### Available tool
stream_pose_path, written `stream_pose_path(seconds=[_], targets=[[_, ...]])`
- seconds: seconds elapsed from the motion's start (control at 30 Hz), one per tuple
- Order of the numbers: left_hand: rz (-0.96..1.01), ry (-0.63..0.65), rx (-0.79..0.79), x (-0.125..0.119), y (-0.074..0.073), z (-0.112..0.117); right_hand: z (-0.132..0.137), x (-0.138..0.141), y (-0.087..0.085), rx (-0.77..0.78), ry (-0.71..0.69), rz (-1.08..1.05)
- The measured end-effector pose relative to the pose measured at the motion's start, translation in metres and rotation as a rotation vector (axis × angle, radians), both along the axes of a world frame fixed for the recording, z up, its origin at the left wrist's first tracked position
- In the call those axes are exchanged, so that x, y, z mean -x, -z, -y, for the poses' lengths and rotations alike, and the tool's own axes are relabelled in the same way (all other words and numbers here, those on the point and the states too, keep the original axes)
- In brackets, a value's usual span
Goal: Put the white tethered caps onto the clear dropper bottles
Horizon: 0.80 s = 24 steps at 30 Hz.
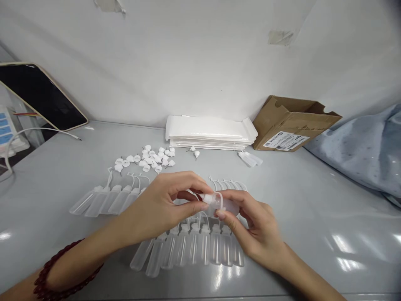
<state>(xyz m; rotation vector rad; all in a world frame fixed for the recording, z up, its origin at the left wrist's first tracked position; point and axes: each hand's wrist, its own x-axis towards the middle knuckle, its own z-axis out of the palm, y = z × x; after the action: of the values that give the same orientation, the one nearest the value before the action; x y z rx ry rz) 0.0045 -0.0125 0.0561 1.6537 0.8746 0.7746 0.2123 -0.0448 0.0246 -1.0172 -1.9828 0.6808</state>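
My right hand [255, 221] is closed around a small translucent squeeze bottle [231, 206], held on its side above the table with its neck to the left. A white strap loops over the bottle near my right thumb. At the neck sits a white needle-tip cap [206, 198], pinched between the thumb and fingers of my left hand [172, 200]. Under both hands lies a front row of similar bottles [194, 248], side by side with their necks pointing away from me. Another group of bottles [109, 200] lies at the left, partly behind my left hand.
Loose white needle-tip caps [152, 159] are scattered behind my left hand. A stack of white padded envelopes [209, 131] lies by the wall, with two small bottles [249, 159] in front. An open cardboard box [288, 125] stands right, beside a grey cloth [360, 146]. A phone [40, 92] leans at left.
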Motion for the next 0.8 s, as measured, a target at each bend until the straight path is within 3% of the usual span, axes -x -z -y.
stream_pose_path(seconds=[0.13, 0.27, 0.43, 0.63, 0.8], targets=[[-0.081, -0.080, 0.155, 0.000, -0.005, -0.001, -0.001, 0.002, 0.001, -0.092, -0.015, -0.028], [-0.163, -0.057, 0.299, 0.000, -0.010, -0.002, -0.002, 0.004, 0.001, -0.150, -0.025, -0.029], [-0.133, -0.017, 0.270, -0.001, -0.012, 0.001, -0.001, 0.002, 0.000, -0.149, -0.045, 0.009], [-0.132, -0.101, 0.122, -0.004, -0.012, 0.005, 0.000, 0.000, -0.001, -0.061, -0.042, 0.016], [-0.212, -0.010, 0.261, -0.002, -0.011, 0.002, -0.003, 0.002, -0.003, -0.119, -0.090, -0.004]])
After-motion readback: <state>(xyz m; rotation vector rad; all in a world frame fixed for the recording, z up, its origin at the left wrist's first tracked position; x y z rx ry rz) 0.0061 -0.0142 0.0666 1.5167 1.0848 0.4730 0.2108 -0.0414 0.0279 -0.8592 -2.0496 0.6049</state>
